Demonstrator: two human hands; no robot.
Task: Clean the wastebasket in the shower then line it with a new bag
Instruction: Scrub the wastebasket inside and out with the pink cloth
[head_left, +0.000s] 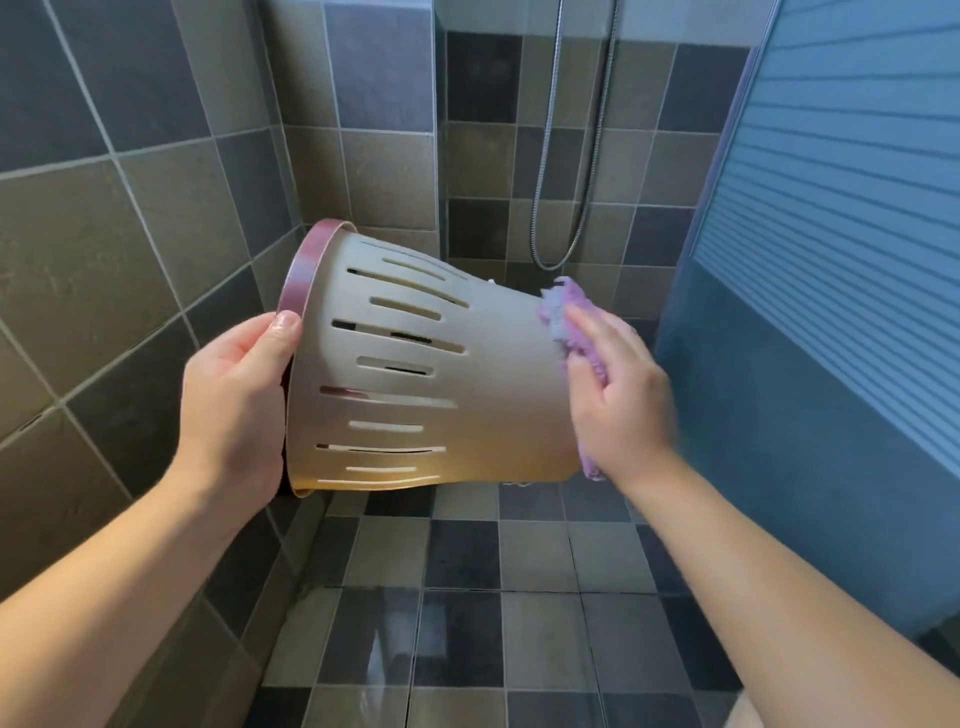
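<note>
A beige slotted wastebasket (483, 374) with a pink rim lies on its side in the air, its mouth to the left and its base to the right. My left hand (234, 405) grips the rim, thumb over the edge. Against the basket's base, my right hand (618, 395) presses a purple cloth (563, 312). Most of the cloth is hidden under my palm. No bag is in view.
Tiled shower walls close in on the left and behind. A metal shower hose (571, 156) hangs on the back wall. A blue ribbed glass panel (831, 234) stands at the right. The checkered floor tiles (467, 623) below look wet.
</note>
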